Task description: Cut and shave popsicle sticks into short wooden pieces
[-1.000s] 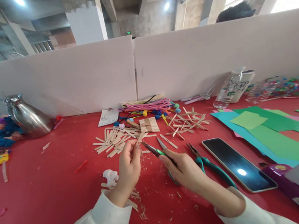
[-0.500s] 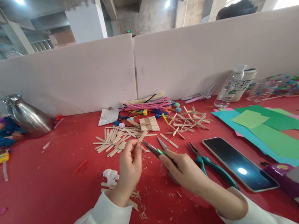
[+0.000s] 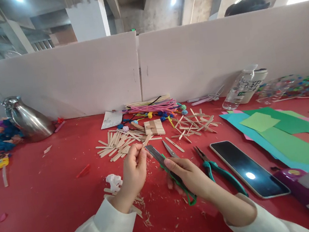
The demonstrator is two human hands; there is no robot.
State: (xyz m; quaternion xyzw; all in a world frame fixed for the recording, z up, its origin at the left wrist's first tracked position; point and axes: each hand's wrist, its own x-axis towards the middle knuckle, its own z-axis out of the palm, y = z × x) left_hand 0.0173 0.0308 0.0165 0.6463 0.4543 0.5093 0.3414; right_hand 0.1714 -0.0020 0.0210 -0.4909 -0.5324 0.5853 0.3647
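Observation:
Between the thumb and fingers of my left hand (image 3: 135, 165) is a wooden craft stick (image 3: 147, 140), its far end pointing up and away. My right hand (image 3: 189, 174) is wrapped round a green-edged box cutter (image 3: 154, 154). The cutter's dark blade reaches toward the near part of the stick; whether it touches the wood cannot be made out. Beyond my right hand lie scissors (image 3: 170, 148), partly hidden by it. Flat craft sticks (image 3: 115, 147) lie in a loose pile ahead of both hands, beside a banded bundle of sticks (image 3: 154, 127). Wood shavings (image 3: 147, 220) are strewn below my hands.
Teal-handled pliers (image 3: 224, 175) and a phone (image 3: 249, 169) lie right of my right hand. Farther right are coloured paper sheets (image 3: 279, 132) and a purple tool (image 3: 305, 190). A crumpled tissue (image 3: 114, 183) is by my left wrist. A steel jug (image 3: 30, 119) and bottle (image 3: 236, 90) stand farther back.
The box cutter has turned in my right hand, so its broad side and green lower end now show. My left hand keeps the stick nearly in place.

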